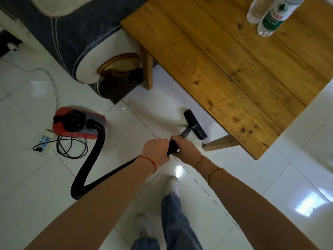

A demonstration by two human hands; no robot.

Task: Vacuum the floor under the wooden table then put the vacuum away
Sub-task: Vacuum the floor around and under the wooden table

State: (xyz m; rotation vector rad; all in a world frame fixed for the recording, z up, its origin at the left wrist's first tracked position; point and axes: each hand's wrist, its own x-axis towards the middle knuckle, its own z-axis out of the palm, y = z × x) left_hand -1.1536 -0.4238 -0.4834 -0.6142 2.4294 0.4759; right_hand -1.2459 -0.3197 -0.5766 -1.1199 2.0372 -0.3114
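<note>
A red canister vacuum [72, 123] sits on the white tile floor at the left. Its black ribbed hose [90, 170] curves from the canister to the black wand handle [172, 147]. My left hand [156, 150] grips the rear of that handle, and my right hand [183, 144] grips it just ahead. The metal tube runs down to the black floor nozzle [195, 124], which lies on the tiles at the near edge of the wooden table [225, 69], beside its near leg [219, 144].
A dark-and-white sofa [77, 38] stands left of the table, with a brown jar [119, 78] against the far table leg. A power strip [44, 142] and coiled black cord [72, 148] lie near the canister. Two plastic bottles [270, 17] stand on the table. My feet are below.
</note>
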